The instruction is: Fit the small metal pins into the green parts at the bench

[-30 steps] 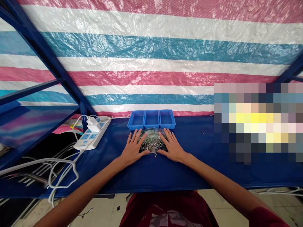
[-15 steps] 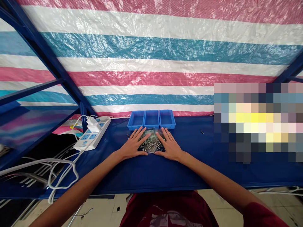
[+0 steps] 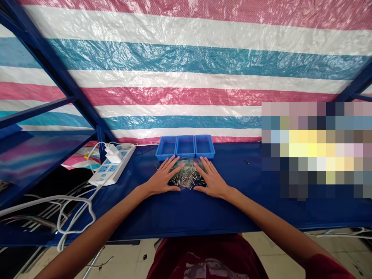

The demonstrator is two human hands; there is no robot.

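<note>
A pile of thin metal pieces (image 3: 188, 177), like screws or nails, lies on a clear plastic bag (image 3: 190, 163) on the blue table. At the pile's left side rests my left hand (image 3: 162, 177), open, fingers spread and palm down. My right hand (image 3: 213, 179) lies at the right side in the same way, open, with its fingertips over the bag's edge. Neither hand grips anything. Just beyond the fingertips stand three joined blue bins (image 3: 186, 146) in a row; no contents show in them.
A white power strip (image 3: 112, 168) with a plugged-in adapter stands on the left, with white cables (image 3: 62, 197) below it. One small metal piece (image 3: 247, 162) lies on the blue table (image 3: 186, 217) to the right. The far right is pixelated. Striped sheeting hangs behind.
My right hand has shifted slightly to the right, and more metal pieces show between the hands. My left hand has stayed almost in place.
</note>
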